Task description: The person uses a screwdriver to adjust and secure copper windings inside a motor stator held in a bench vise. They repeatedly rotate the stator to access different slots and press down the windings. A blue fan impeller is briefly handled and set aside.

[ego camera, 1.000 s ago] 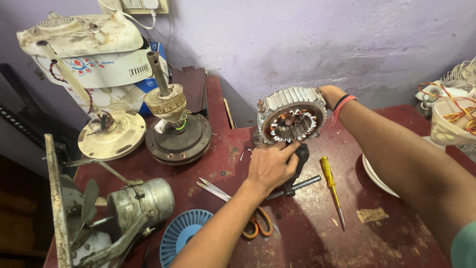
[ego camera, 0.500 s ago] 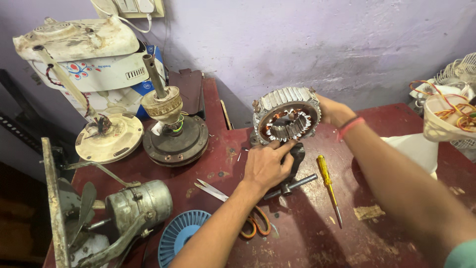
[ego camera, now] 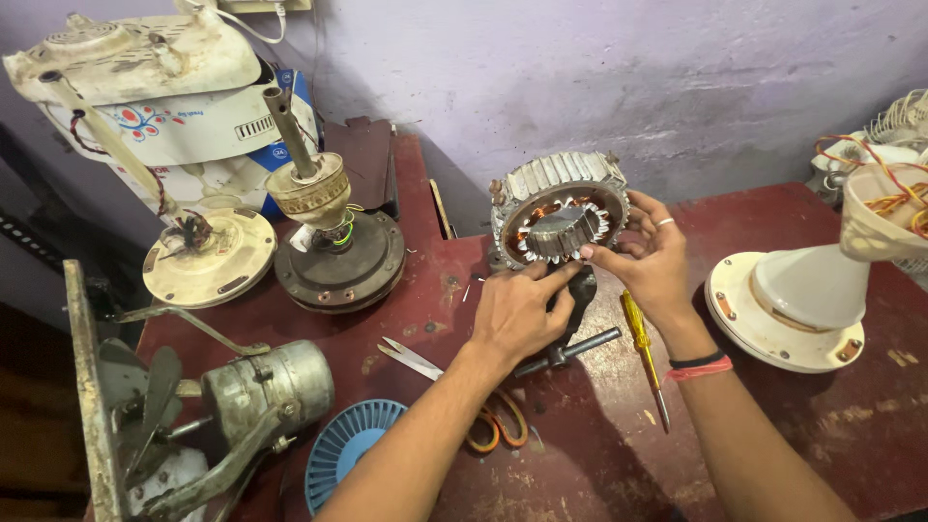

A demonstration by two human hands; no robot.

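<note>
Two hands on one round metal motor part (ego camera: 559, 208), standing on its edge near the back edge of the dark red tabletop (ego camera: 831, 425), about the middle. Copper wire rings inside it, grey ribs around the outside. Left hand (ego camera: 512, 314) pressed against the bottom front of the motor part, fingers (ego camera: 556, 278) curled and touching its rim. Right hand (ego camera: 652, 261) on the right side of it, fingers (ego camera: 607, 259) bent around the rim and gripping it. Silver ring on one right finger, red and black bands on the right wrist.

Just under the hands, a black tool (ego camera: 570, 333) with a metal bar sticking out. Beside the right wrist, a yellow screwdriver (ego camera: 643, 353) lying flat, tip toward the front edge. Scissors (ego camera: 454, 387) with orange handles partly under the left arm. Blue round fan cover (ego camera: 348, 449) at the front edge. Grey small motor with fan blades (ego camera: 261, 391) at the front left corner. Brown round motor with a pipe (ego camera: 329, 237) standing up toward the back left, with a cream round base (ego camera: 208, 256) next to it. White fan stand (ego camera: 797, 304) near the right edge.
</note>
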